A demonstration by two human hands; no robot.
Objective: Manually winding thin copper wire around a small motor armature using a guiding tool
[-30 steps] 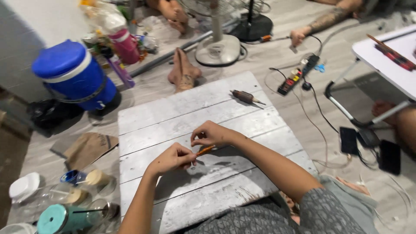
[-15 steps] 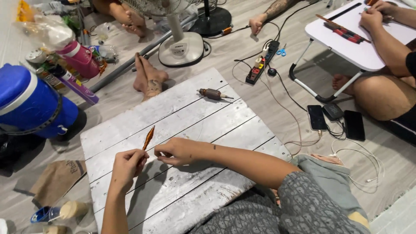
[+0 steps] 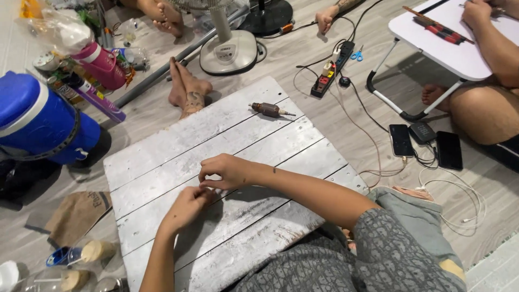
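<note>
Whitewashed plank board (image 3: 178,146) lies flat on the floor; used here as the landmark.

Both of the person's hands meet over the middle of the board. Left hand (image 3: 186,206) rests low on the planks, fingers curled inward, fingertips up against the right hand. Right hand (image 3: 227,170) sits just above it, thumb and forefinger pinched together. Something small may be caught between the two hands, but it is hidden; cannot tell what either grip holds, or whether it holds anything. The hands touch each other.

On the board's far end, well apart from the hands, lies a small brown motor (image 3: 268,110) with a thin shaft pointing right.

Left of the board: a blue water cooler (image 3: 38,121), a pink bottle (image 3: 102,65) behind it, a brown paper bag (image 3: 75,216) flat on the floor beside the board's near left edge.

Beyond the board's far edge: another person's bare feet (image 3: 186,89), soles up, and the white base of a standing fan (image 3: 230,51).

Right of the board: a power strip (image 3: 331,70) with cables trailing, blue scissors (image 3: 356,54) beside it, two dark phones (image 3: 401,140) on the floor. Further right, a low white folding desk (image 3: 432,38) with another person seated at it.
</note>
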